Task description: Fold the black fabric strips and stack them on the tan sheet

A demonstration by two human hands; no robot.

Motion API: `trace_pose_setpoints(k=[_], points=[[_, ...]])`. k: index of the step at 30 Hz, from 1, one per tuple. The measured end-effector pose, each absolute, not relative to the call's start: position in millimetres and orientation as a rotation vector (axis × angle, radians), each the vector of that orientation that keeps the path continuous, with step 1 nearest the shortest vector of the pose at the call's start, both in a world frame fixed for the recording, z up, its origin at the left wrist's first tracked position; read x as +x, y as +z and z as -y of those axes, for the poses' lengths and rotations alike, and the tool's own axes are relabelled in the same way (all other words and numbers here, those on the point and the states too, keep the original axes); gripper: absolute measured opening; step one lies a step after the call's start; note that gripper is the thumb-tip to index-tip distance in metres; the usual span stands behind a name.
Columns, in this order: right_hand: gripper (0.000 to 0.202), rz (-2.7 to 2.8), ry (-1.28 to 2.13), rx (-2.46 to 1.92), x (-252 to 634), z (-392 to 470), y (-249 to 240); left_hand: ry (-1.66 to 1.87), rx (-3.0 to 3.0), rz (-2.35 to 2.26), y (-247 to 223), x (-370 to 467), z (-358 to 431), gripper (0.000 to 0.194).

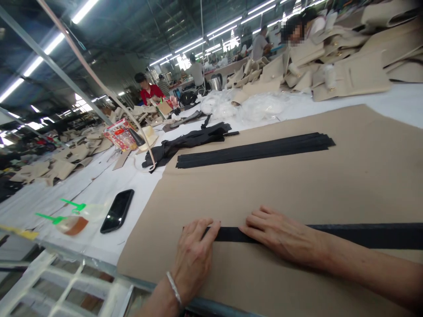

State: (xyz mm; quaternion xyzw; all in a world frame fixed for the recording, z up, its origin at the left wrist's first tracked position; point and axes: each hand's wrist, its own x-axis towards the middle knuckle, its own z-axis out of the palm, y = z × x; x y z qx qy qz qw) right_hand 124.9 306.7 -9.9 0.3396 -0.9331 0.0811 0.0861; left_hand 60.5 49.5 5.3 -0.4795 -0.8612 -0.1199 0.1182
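A long black strip lies flat across the tan sheet and runs off the right edge. My left hand, with a bracelet at the wrist, has its thumb and fingers around the strip's left end, which they partly hide. To the right of it, my right hand rests over the same strip, palm down, with its fingers laid close together and the thumb on the strip. Farther back on the sheet is a stack of black strips.
A black phone and two bottles with green nozzles lie on the white table at the left. Behind the sheet are crumpled black material, clear plastic and piled tan pieces. A person in red is farther back.
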Motion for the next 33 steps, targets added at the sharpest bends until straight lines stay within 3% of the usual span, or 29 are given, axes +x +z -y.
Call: trace_pose_setpoints(k=[7,17,26,33], points=[[0.014,2.815,0.277,0.997,121.6,-303.4,-3.2,-0.568,-1.513,2.588,-15.6,77.5,-83.4,0.037],[0.012,2.772,0.217,1.03,135.0,-329.4,-10.7,-0.327,-1.61,2.501,-20.5,73.6,-75.3,0.045],[0.015,2.803,0.248,0.972,155.7,-351.1,-4.8,-0.058,-1.618,2.56,-13.9,75.0,-82.9,0.07],[0.019,2.816,0.211,0.942,176.7,-371.5,-0.2,0.101,-1.62,2.542,-8.2,78.4,-89.5,0.076]])
